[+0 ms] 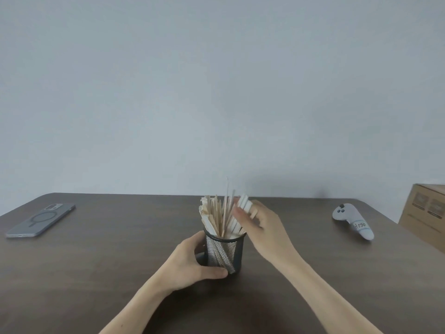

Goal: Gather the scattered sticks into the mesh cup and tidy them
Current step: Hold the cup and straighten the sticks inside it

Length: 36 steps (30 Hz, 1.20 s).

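Black wire mesh, shaped into a round cup, stands upright near the middle of the dark brown wooden desk. A bundle of pale flat wooden sticks fills this mesh cup, their upper ends fanning out above the rim, with a few thinner ones rising higher than the rest. None lie loose on the desk surface that shows. The left hand is wrapped around the cup's left side, thumb pressed along the lower front of the mesh, fingers curled behind it. The right hand is up at the right side of the bundle, its fingers against the tops of the sticks; motion blur smears them, so it seems to be closing loosely on a few sticks, though whether it truly pinches any I cannot tell. A grey smartphone lies flat, back upward, far off at the left edge. A white handheld controller lies well apart on the right, and a brown cardboard box sits at the far right corner
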### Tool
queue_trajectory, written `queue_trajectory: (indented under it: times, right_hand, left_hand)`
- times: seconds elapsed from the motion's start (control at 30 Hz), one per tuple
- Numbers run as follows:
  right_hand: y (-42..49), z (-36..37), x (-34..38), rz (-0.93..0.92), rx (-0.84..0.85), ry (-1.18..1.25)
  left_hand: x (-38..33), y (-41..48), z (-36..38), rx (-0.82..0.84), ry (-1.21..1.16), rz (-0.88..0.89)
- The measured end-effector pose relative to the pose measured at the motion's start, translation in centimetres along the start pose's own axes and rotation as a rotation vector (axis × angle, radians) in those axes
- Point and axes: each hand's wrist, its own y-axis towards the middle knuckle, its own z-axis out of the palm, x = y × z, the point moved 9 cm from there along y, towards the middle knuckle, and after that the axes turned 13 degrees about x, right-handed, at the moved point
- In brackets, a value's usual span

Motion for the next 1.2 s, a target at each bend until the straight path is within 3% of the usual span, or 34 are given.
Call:
queue_trajectory:
  times: [0.13, 0.33, 0.5, 0.63, 0.73, 0.83, 0.9, 1.0, 1.2]
  right_hand:
    - [-0.5, -1.1, -0.2, -0.017, -0.082, 0.147]
    - [-1.0, 1.6, 1.4, -0.068, 0.119, 0.139]
    - [-1.4, -0.7, 2.2, -0.101, 0.019, 0.202]
    - [-3.2, 1.1, 4.2, -0.252, 0.118, -0.019]
    - [-3.7, 1.7, 6.2, -0.415, 0.021, -0.268]
    - [-3.9, 2.2, 7.2, -0.544, -0.075, -0.298]
    - [-3.6, 1.6, 6.4, -0.506, -0.159, -0.262]
    - [-2.5, -0.4, 3.6, -0.298, -0.231, -0.158]
    - [-1.6, -0.4, 0.5, -0.050, -0.109, -0.131]
  left_hand:
    - [0.3, 0.2, 0.1, 0.044, -0.021, -0.010]
    - [0.1, 0.3, 0.1, 0.051, -0.003, -0.011]
    - [0.0, 0.2, 0.1, 0.054, -0.011, -0.013]
    - [-0.3, 0.1, 0.1, 0.059, -0.005, 0.005]
    - [-0.8, 0.0, 0.1, 0.065, 0.016, 0.028]
    - [-0.7, 0.1, 0.1, 0.064, 0.032, 0.028]
    - [-0.4, 0.1, 0.1, 0.061, 0.001, 0.013]
    - [0.0, 0.3, 0.1, 0.062, -0.011, 0.009]
    - [0.0, 0.4, 0.2, 0.072, -0.001, 0.001]
